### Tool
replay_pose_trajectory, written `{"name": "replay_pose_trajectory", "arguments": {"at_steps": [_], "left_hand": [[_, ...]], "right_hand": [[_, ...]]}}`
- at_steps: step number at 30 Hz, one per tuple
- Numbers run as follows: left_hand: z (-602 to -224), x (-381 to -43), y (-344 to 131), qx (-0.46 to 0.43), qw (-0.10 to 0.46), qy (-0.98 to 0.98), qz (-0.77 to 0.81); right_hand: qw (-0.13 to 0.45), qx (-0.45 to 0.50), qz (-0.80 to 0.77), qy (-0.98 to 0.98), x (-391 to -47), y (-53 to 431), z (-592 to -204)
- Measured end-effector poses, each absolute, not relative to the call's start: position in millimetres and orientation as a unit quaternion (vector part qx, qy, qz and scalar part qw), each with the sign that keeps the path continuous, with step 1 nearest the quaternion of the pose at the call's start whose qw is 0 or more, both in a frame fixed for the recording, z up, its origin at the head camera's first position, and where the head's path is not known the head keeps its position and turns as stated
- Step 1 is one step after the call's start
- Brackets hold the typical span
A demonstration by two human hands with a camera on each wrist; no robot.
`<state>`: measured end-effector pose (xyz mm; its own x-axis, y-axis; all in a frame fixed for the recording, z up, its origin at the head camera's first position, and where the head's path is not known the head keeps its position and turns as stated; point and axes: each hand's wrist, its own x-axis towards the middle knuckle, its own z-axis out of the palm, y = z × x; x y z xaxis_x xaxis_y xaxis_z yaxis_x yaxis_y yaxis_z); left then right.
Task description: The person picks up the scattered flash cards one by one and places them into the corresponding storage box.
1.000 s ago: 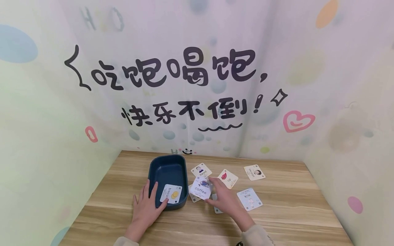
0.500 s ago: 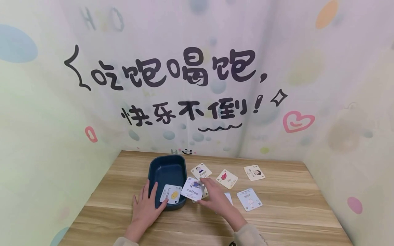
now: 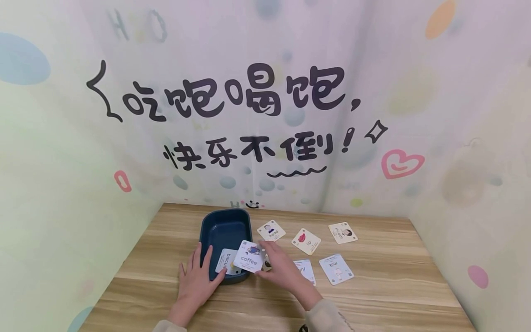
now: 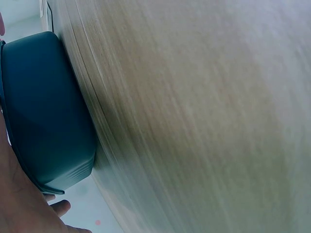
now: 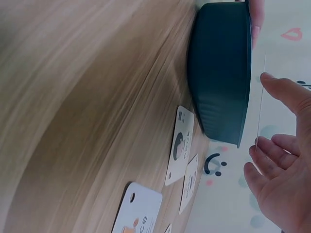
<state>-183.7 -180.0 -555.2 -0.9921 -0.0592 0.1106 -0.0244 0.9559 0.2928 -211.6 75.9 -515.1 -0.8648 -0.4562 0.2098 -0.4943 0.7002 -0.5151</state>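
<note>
My right hand (image 3: 282, 273) pinches a white square "coffee" card (image 3: 249, 259) by its right edge, thumb below and fingers above. The card hangs over the near right rim of a dark blue tray (image 3: 226, 230), overlapping a "biscuit" card (image 3: 224, 260) inside it. Seen edge-on in the right wrist view, the coffee card (image 5: 260, 109) is a thin line beside the tray wall (image 5: 221, 73). My left hand (image 3: 197, 275) rests on the tray's near left rim, fingers spread and thumb over the front edge. In the left wrist view it lies along the tray rim (image 4: 29, 179).
On the wooden table (image 3: 373, 295), right of the tray, lie cards reading "head" (image 3: 271, 230), "lip" (image 3: 306, 242), "throat" (image 3: 343, 233) and "milk" (image 3: 336, 269). A "juice" card (image 3: 307, 271) and a "neck" card (image 5: 180, 145) are partly hidden behind my right hand in the head view.
My right hand has moved left with the coffee card, from over the table cards to over the tray's right rim. More of the juice card shows. The left hand has stayed put.
</note>
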Motion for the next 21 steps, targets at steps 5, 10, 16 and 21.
{"name": "replay_pose_trajectory", "arguments": {"at_steps": [5, 10, 16, 21], "left_hand": [[-556.6, -184.8, -180.3, 0.018, 0.061, -0.988, -0.144], [-556.6, -185.0, -180.7, 0.014, 0.064, -0.987, -0.148], [-555.8, -185.1, -180.8, 0.013, 0.063, -0.987, -0.149], [-555.7, -185.3, -180.6, 0.015, 0.061, -0.987, -0.148]], "right_hand": [[0.015, 0.252, 0.284, -0.925, -213.7, 69.7, -514.5], [0.009, 0.252, 0.277, -0.927, -215.6, 64.5, -515.4], [0.008, 0.248, 0.266, -0.931, -216.8, 59.3, -516.0], [0.011, 0.247, 0.256, -0.935, -217.7, 55.3, -517.3]]}}
